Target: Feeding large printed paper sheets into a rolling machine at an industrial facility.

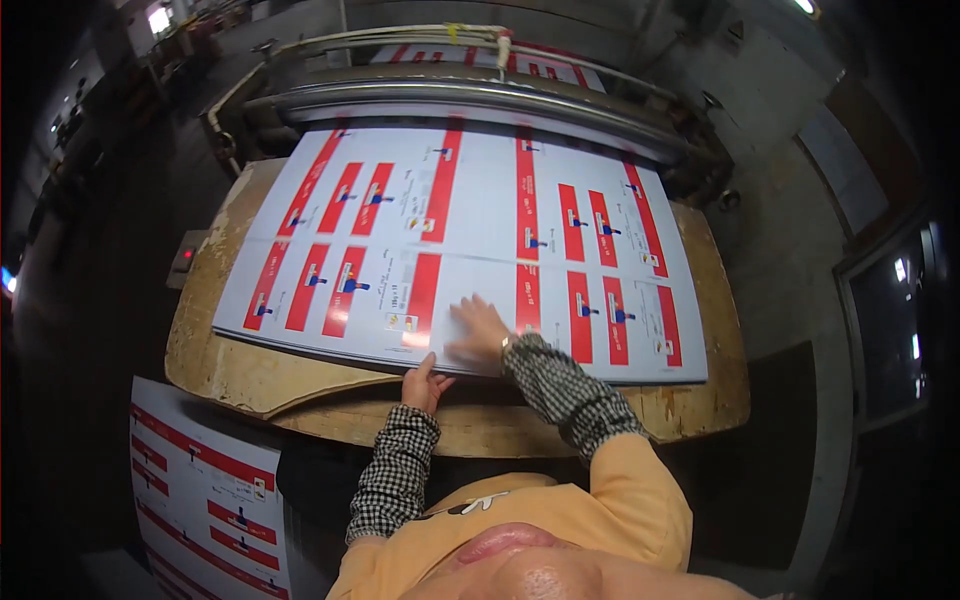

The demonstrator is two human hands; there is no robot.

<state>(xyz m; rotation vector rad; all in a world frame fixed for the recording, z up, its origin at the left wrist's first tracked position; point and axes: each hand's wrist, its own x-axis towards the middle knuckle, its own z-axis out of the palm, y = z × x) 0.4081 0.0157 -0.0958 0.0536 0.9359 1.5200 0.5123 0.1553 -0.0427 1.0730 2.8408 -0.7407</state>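
Observation:
A broad stack of large printed sheets point(475, 210), white with red bands and small blue figures, lies on the wooden table. At its near edge, left of the middle, my left hand point(424, 387) pinches the sheets, thumb on top and fingers at or under the rim. How many sheets it grips cannot be seen. My right hand point(479, 330) rests flat on the top sheet just beyond, fingers spread and holding nothing. The far end of the sheets reaches a long metal roller point(470, 95).
The worn wooden table point(235, 375) has rounded corners and a curved cut along its front. Behind the roller, a pale rail point(400, 35) runs across, with more printed sheets beyond. Another stack of printed sheets point(200, 480) stands lower left. A switch box point(187, 258) with a red light is beside the table.

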